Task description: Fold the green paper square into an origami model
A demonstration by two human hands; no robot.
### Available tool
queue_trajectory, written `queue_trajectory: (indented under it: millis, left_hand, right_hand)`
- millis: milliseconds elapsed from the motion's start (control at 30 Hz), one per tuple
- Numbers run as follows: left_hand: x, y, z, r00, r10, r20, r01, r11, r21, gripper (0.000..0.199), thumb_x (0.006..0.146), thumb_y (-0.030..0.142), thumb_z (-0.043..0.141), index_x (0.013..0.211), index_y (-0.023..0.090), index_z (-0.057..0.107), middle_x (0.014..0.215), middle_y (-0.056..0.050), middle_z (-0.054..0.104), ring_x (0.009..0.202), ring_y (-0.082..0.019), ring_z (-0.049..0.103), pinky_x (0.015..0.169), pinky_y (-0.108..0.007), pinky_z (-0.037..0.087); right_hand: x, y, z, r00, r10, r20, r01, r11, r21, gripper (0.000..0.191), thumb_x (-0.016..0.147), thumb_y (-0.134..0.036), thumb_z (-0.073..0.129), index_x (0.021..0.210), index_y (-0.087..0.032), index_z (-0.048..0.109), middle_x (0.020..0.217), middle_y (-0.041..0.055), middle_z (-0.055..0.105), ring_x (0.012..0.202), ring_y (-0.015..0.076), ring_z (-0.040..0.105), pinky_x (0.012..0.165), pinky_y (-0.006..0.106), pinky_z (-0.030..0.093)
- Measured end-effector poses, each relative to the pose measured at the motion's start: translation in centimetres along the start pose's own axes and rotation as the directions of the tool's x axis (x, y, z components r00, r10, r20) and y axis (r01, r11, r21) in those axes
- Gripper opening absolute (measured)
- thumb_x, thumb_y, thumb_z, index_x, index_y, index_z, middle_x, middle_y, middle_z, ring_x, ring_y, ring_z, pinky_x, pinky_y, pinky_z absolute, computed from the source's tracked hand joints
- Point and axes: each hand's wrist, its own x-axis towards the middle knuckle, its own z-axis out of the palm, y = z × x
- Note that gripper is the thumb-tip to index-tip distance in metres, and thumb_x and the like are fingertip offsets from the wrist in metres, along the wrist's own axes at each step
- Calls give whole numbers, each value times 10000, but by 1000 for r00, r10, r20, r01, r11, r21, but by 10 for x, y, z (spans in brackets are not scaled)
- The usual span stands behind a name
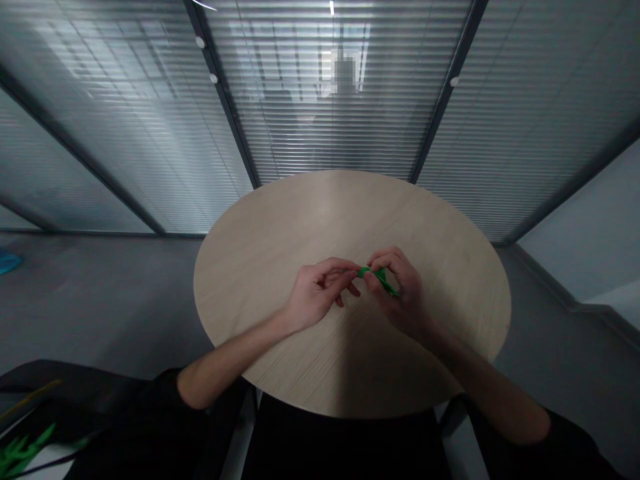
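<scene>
Above the middle of the round table, a small, thin, bright green strip (387,283) stretches between my two hands. I cannot make out its exact kind. My left hand (320,288) pinches the strip's left end between thumb and forefinger, the other fingers loosely curled. Thumb and fingers of my right hand (400,290) close on it just beside those fingertips. Part of the strip passes through the right hand and shows below the curled fingers. Fingers cover some of it.
The round wooden table (300,213) stands before a glass partition with blinds (330,127). A blue object (8,262) lies on the floor at far left. Green finger-like pieces (25,450) and something white are at lower left, beside a dark chair-like shape. A wall (595,247) is at right.
</scene>
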Motion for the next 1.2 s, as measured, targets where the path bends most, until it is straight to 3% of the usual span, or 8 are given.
queue_trajectory:
  millis: [300, 533, 900, 1200]
  left_hand:
    - [0, -2, -2, 999, -10, 32, 9, 1000, 7, 323, 1026, 390, 570, 1178, 124, 673, 799, -68, 751, 679, -166, 758, 473, -176, 558]
    - [-2, -2, -3, 998, 10, 63, -6, 998, -61, 433, 1067, 485, 442, 1286, 133, 564, 1108, -157, 747, 760, -177, 770, 478, -187, 576]
    - [-2, -1, -2, 998, 30, 56, -33, 998, 50, 308, 1043, 367, 528, 1231, 131, 592, 824, -67, 753, 679, -149, 746, 505, -174, 563]
    - [-2, -5, -4, 998, 24, 54, -24, 1000, 1, 347, 1076, 423, 458, 1274, 155, 552, 809, -53, 736, 686, -157, 755, 484, -168, 558]
  right_hand:
    - [-1, 2, 0, 1000, 21, 7, -21, 999, 28, 110, 953, -196, 611, 868, -237, 556, 888, 25, 593, 845, 190, 572, 768, 369, 469]
    - [-2, 4, -1, 996, 89, 17, -90, 994, 59, 108, 946, -211, 611, 854, -236, 562, 887, 20, 591, 834, 186, 574, 751, 359, 464]
    - [-1, 4, 0, 996, 88, 14, -88, 995, 47, 120, 950, -228, 616, 843, -234, 562, 878, 20, 592, 831, 188, 571, 753, 360, 461]
    - [-2, 5, -1, 995, 104, 8, -104, 994, 43, 106, 949, -238, 618, 854, -238, 572, 885, 22, 594, 833, 188, 571, 755, 367, 463]
